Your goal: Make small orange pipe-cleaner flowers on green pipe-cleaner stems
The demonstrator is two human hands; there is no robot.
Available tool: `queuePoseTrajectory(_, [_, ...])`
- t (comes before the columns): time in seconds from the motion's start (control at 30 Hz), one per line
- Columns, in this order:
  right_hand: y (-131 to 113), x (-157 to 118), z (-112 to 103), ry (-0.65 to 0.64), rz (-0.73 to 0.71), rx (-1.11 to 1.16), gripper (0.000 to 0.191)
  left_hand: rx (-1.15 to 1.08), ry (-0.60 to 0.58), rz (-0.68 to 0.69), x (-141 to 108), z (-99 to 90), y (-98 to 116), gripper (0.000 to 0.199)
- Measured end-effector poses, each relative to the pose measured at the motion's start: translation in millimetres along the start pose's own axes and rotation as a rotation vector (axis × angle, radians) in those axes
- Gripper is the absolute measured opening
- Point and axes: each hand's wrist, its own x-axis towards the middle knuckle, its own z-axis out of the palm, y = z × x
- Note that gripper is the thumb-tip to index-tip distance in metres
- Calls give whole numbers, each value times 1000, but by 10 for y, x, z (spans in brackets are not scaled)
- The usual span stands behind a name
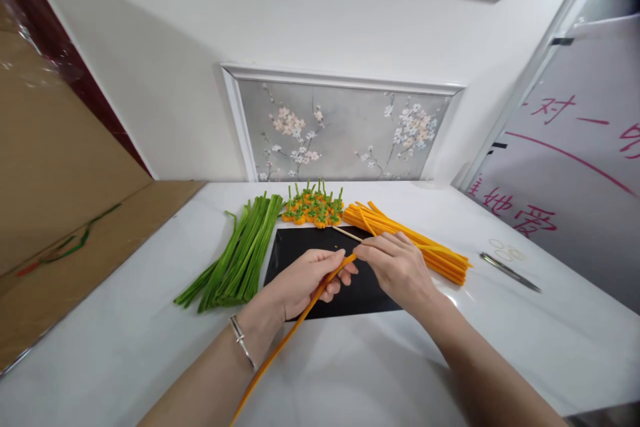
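Observation:
An orange pipe cleaner [295,328] runs from between my fingertips down past my left wrist toward the bottom edge. My left hand [311,282] pinches it between thumb and fingers. Close beside it, my right hand [395,265] has its fingertips closed on the upper end. A thin pale stick [346,233] reaches from the right hand's fingers up to the left; how it is held is hidden. Both hands are above a black mat [293,250]. Behind the mat stand several small orange and green pipe-cleaner pieces [315,207].
Green pipe cleaners [245,253] lie bundled on the left of the white table [500,333], orange ones [430,250] on the right. Tweezers [511,272] and clear rings [507,250] rest farther right. Brown cardboard [65,213] borders the left side.

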Motion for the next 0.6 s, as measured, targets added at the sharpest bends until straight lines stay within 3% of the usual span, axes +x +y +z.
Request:
queuePoseTrajectory(0.13, [10,-6,-18,71,-66,30,22,-211,-114,-105,15,-17,-16,29])
queuePoseTrajectory(0.27, [-2,-2,-34,54,-68,25,24,-223,-86,-60,12,-11,-22,24])
queuePoseTrajectory(0.37, [-29,15,-51,-4,-53,5,24,-63,-25,57,9,4,-19,22])
queuePoseTrajectory(0.6, [-75,28,-81,-200,35,-49,23,613,156,399,-9,-1,14,17])
